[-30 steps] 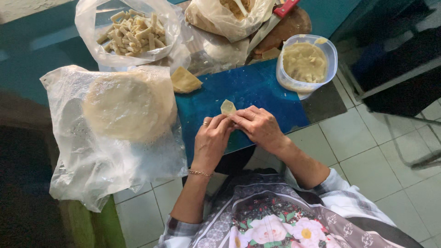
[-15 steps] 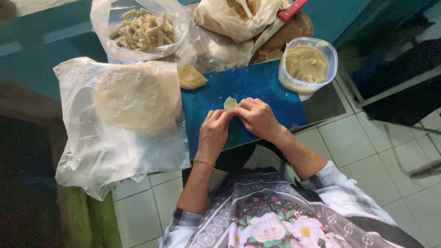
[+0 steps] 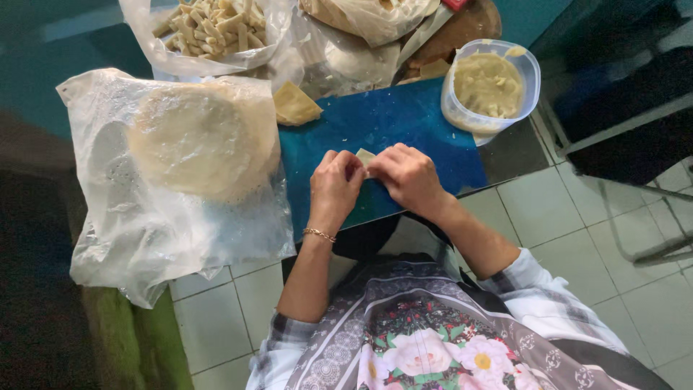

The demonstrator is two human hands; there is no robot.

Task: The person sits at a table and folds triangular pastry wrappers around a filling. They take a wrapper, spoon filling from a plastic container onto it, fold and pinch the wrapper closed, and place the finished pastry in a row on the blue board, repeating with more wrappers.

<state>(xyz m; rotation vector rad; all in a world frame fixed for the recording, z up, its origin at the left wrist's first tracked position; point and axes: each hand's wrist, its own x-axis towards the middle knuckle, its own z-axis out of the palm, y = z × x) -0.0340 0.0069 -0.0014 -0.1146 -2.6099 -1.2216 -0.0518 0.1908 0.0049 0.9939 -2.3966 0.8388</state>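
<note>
Blue cutting board [image 3: 404, 123] taken as landmark. Left of it, partly overlapping its left edge, lay a large clear plastic bag [image 3: 144, 231] with a stack of round pale wrappers [image 3: 202, 141] inside. Beyond the board's far-left corner sat a second plastic bag [image 3: 162, 61] filled with rolled, finger-shaped pieces [image 3: 209, 25]. At the board's far edge, more crumpled plastic with dough [image 3: 361, 58], and a brown wooden board [image 3: 469, 25] behind that. At the board's right far corner stood a clear plastic tub [image 3: 527, 72] of pale yellowish filling [image 3: 491, 83]. A folded triangular wrapper [image 3: 294, 107] lay on the board's far-left corner.

Over the board's near middle, left hand [image 3: 336, 184] and right hand [image 3: 408, 177] were brought together, fingertips pinched on a small folded wrapper piece [image 3: 365, 156], only its top corner showing between them. A thin gold bracelet [image 3: 319, 234] sat on the left wrist.
</note>
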